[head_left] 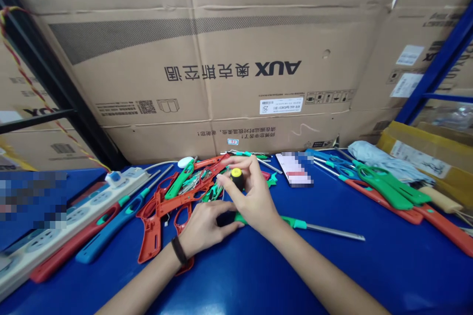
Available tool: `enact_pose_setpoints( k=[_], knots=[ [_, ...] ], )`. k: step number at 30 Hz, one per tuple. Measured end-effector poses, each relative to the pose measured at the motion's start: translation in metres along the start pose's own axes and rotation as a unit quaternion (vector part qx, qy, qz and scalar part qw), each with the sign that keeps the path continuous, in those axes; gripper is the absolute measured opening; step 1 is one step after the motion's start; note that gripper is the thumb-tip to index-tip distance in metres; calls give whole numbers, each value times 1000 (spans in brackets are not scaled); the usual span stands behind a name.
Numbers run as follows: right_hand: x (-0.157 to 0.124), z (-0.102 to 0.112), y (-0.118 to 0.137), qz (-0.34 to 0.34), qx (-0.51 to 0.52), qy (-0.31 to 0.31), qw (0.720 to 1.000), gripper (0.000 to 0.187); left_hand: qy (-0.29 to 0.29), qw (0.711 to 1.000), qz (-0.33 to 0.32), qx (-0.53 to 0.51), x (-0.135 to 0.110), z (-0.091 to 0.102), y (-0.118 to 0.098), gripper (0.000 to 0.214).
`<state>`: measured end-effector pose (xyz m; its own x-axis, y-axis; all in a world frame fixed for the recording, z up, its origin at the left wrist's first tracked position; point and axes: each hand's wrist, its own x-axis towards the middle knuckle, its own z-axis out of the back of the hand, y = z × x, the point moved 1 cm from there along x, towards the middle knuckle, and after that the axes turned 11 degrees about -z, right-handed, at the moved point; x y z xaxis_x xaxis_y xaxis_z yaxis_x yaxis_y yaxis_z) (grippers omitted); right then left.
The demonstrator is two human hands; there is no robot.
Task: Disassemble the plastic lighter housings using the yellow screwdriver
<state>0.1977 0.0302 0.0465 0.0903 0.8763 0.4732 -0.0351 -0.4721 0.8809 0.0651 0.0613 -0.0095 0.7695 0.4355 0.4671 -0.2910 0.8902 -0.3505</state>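
Observation:
My right hand (pixel 254 197) is closed around the black handle of a screwdriver (pixel 237 177) with a yellow cap; its shaft is hidden behind my fingers. The screwdriver stands roughly upright over a green long-necked lighter (pixel 295 222) that lies on the blue table. The lighter's metal tube (pixel 336 233) points right. My left hand (pixel 207 224), wearing a dark wristband, grips the lighter's body from the left, thumb along its near side. Much of that body is covered by both hands. Red lighter shell halves (pixel 151 236) lie beside my left hand.
A heap of small metal and green parts (pixel 195 182) lies behind my hands. Left are a white power strip (pixel 74 219), a blue lighter (pixel 107 236) and a red one (pixel 70 251). More lighters (pixel 391 187) are piled right, near a pink-white card (pixel 294 170). Cardboard (pixel 229 34) walls the back.

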Motion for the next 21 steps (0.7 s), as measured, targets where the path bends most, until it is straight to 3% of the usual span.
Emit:
enact_pose_setpoints(
  k=[5,7,10,13,18,21],
  knots=[
    [0,1,3,-42,-40,69,996,20,-4,1000,8,-4,-1,-1,3,19],
    [0,5,5,-22,-45,85,995,24,-8,1000,14,-5,-2,-2,3,17],
    [2,7,5,7,2,103,995,9,-9,1000,12,-10,-2,-2,3,17],
    [3,8,-1,-13,57,110,992,19,-1,1000,13,-26,-1,-2,3,19],
    [5,14,-3,-71,12,125,989,16,-6,999,29,-40,1,-2,2,22],
    [6,18,2,-49,4,147,988,23,-10,999,24,-47,1,-1,0,22]
  ],
)
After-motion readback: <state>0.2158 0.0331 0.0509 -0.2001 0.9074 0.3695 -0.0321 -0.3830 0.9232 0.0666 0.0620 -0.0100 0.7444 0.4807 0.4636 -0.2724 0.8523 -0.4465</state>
